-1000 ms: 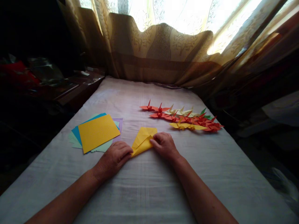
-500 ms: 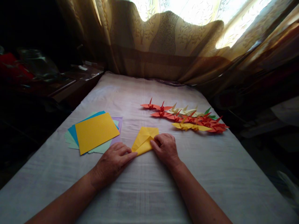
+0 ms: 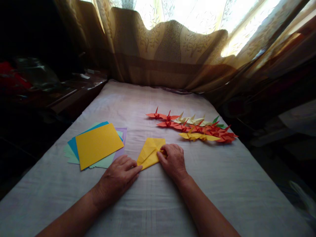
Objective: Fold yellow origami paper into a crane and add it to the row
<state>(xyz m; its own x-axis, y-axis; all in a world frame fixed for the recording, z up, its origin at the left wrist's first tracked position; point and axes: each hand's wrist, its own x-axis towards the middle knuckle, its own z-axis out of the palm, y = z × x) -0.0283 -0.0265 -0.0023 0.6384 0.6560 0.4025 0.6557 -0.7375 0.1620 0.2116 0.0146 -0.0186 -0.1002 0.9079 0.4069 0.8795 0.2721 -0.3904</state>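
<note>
A partly folded sheet of yellow origami paper (image 3: pixel 151 150) lies on the cloth between both hands, with crease lines and a folded flap across its face. My left hand (image 3: pixel 120 172) is closed at the paper's near left corner, its thumb and fingertips pressed on that point. At the paper's right edge, my right hand (image 3: pixel 173 160) pinches a fold with bent fingers and thumb. The fingers cover part of that edge.
Left of the hands is a pile of coloured sheets, a yellow sheet (image 3: pixel 98 144) on top. Several folded paper cranes stand in rows farther right: red (image 3: pixel 169 123), cream (image 3: pixel 192 120), yellow (image 3: pixel 199 136) and green (image 3: pixel 217 122). A curtain (image 3: pixel 158 69) hangs beyond the cloth-covered surface (image 3: pixel 148 204).
The whole view has tilted slightly, so everything sits a little lower and farther left. Both hands keep their hold on the yellow paper, whose shape looks nearly the same.
</note>
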